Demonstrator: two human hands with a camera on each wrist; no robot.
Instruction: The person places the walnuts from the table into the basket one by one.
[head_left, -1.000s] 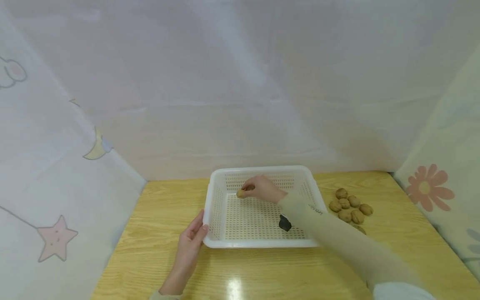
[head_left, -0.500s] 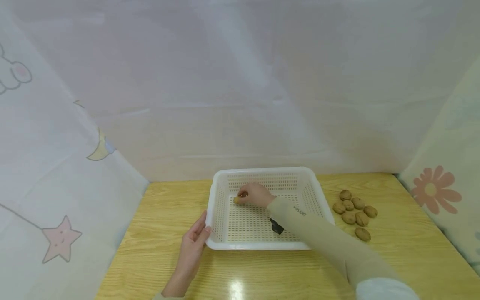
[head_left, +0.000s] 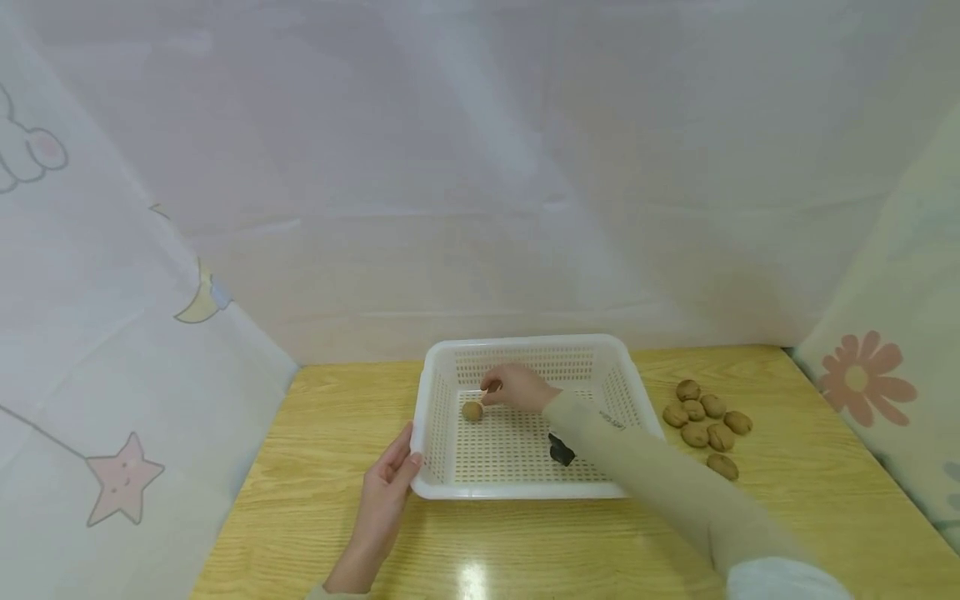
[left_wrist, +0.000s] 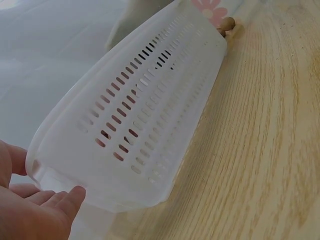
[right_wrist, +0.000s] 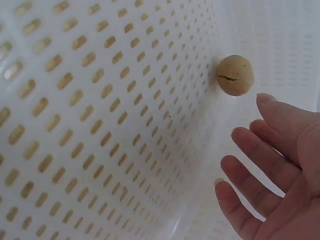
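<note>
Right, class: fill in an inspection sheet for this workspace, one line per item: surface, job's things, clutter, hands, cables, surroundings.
Surface: wooden table, light grain, glare spot near the front edge.
Job's things: white slotted basket; one walnut lies on its floor; loose walnuts lie on the table to its right.
Clutter: nothing seen.
Hands: left hand rests against the basket's near left corner, fingers straight; right hand is open inside the basket, beside the walnut, not touching it.
Cables: nothing seen.
Surroundings: pale fabric screens with cartoon prints.
</note>
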